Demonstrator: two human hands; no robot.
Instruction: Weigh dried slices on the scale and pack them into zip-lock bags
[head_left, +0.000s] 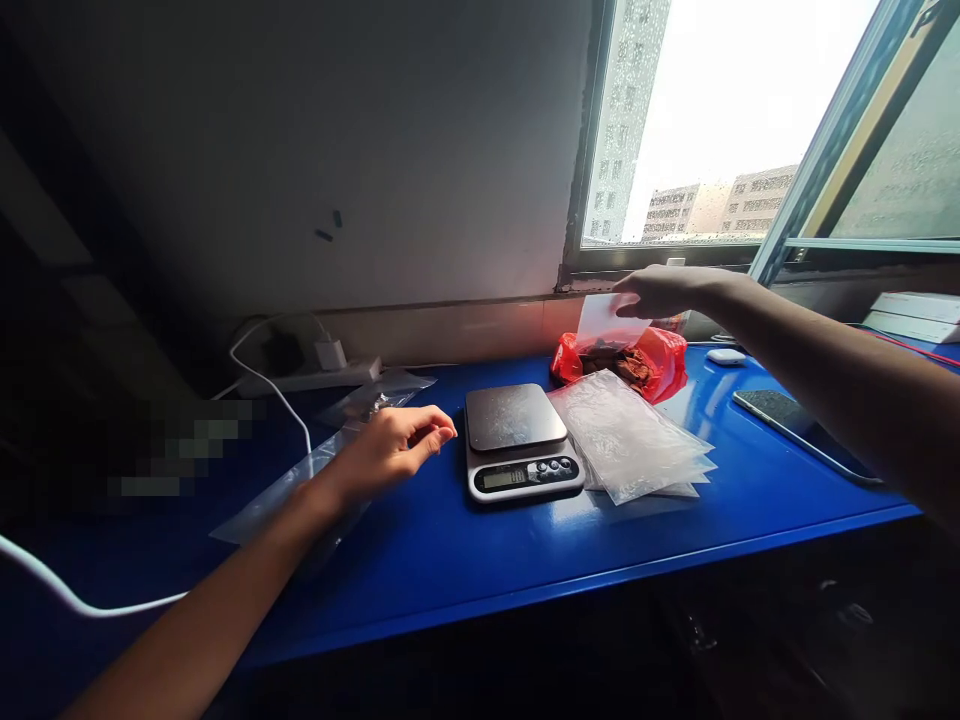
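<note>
A kitchen scale (516,415) with a metal top and a lit display stands on the blue table. To its left hovers my left hand (401,445), its fingers curled and the thumb close to them; nothing shows in it. Above the red plastic bag (667,360), my right hand (656,290) is stretched out with fingers apart, holding nothing I can see. Dried reddish-brown pieces (634,368) fill the opened bag. A white sheet (604,318) rises behind the bag, just by my right fingertips. Clear plastic bags (630,435) lie stacked right of the scale.
More clear bags (262,505) lie under my left forearm, one with small contents. Behind them is a power strip (322,375) with a white cable. A phone (802,432), a white earbud case (725,356) and white boxes (915,315) occupy the right side, below the window.
</note>
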